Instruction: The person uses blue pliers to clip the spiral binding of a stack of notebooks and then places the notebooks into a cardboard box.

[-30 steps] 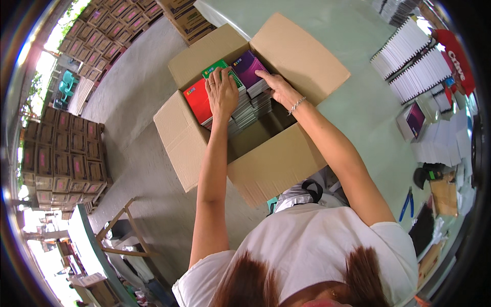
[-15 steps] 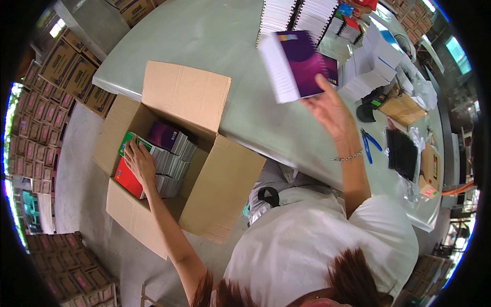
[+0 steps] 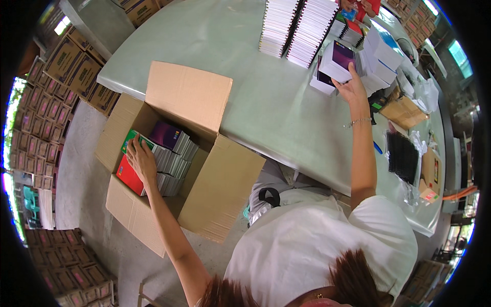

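My right hand [image 3: 352, 88] is out over the table, its thumb and fingers closed on the near edge of a thick purple-covered spiral notebook [image 3: 341, 54]. That notebook is above or on another dark-covered notebook [image 3: 322, 82]; whether they touch is hard to tell. On the left, my left hand [image 3: 142, 159] rests inside the open cardboard box [image 3: 203, 189], fingers stretched over a green-covered notebook [image 3: 131, 138]. Beside it in the box are a red notebook [image 3: 130, 175] and a purple notebook [image 3: 166, 135], with several page blocks stacked in rows.
Two tall stacks of spiral notebooks [image 3: 309, 30] stand at the table's far side. White paper stacks [image 3: 381, 56], a brown carton [image 3: 404, 110] and black binding coils [image 3: 401, 157] lie to the right. Another person's hand [image 3: 367, 7] shows at the far end. Cartons [image 3: 66, 61] are piled at left.
My right hand has moved right and away from me with the purple notebook, bringing it over the other dark-covered one. My left hand stays in the box.
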Demonstrator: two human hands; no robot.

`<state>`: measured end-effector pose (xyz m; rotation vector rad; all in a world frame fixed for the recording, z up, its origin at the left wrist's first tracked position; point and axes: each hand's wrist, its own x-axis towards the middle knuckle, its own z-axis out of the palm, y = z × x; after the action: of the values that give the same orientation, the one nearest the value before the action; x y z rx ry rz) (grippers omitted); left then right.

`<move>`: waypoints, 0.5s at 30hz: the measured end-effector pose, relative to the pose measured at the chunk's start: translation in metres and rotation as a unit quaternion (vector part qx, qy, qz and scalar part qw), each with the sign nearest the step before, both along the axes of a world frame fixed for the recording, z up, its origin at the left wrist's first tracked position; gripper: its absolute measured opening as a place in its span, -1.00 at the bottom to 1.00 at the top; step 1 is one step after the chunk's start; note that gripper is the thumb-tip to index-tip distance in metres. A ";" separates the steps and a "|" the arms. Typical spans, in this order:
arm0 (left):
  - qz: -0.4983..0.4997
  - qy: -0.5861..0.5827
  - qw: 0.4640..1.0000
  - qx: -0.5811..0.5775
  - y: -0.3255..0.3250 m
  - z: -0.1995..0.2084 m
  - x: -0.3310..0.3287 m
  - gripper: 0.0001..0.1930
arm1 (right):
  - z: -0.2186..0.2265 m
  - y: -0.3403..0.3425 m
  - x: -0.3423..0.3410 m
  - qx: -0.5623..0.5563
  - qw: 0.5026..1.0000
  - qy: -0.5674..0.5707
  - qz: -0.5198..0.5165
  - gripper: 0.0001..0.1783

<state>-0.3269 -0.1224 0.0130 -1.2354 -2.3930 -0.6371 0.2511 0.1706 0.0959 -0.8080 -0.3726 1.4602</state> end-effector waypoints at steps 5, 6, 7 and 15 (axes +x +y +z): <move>0.000 -0.028 1.000 -0.014 -0.001 0.005 0.003 -0.60 | -0.004 0.013 0.005 0.005 0.983 -0.181 0.042 -0.57; -0.010 -0.034 0.999 -0.011 0.000 0.005 0.003 -0.60 | -0.020 0.013 0.026 0.078 0.935 -0.338 0.070 -0.61; -0.008 -0.034 0.999 -0.012 -0.003 0.006 -0.001 -0.61 | -0.023 0.008 0.008 0.052 0.979 -0.197 0.033 -0.63; 0.001 -0.002 1.000 0.021 0.002 0.006 0.006 -0.64 | 0.017 -0.129 -0.193 0.263 0.880 -0.382 0.108 -0.47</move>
<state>-0.3209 -0.1209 0.0185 -1.2149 -2.3709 -0.6862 0.0583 0.0412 0.1127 -0.8778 -1.4336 1.0893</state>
